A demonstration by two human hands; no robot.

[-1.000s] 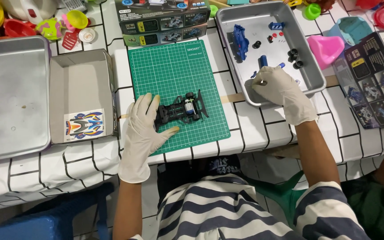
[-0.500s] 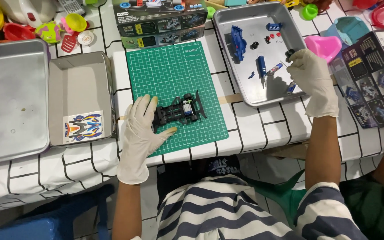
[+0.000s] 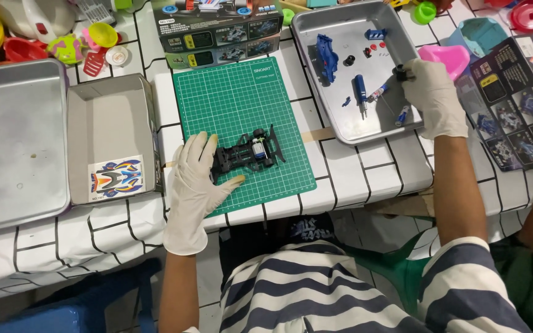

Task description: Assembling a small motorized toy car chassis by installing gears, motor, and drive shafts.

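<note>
Two gloved hands are working: our left hand (image 3: 194, 185) is pressing flat beside the wheelless black toy-car chassis (image 3: 246, 154) on the green cutting mat (image 3: 235, 98), while our right hand (image 3: 434, 98) is pinching a small black wheel (image 3: 400, 74) above the metal parts tray (image 3: 340, 123), so wheels seem unfitted.

The far half of the green cutting mat (image 3: 235, 102) lies bare, open to a hand from either side. At its far edge the kit box (image 3: 226, 31) blocks the way. The bench (image 3: 365, 169) near the front edge is bare between mat and metal tray (image 3: 340, 132). The open carton (image 3: 109, 123) walls the mat's left side.
</note>
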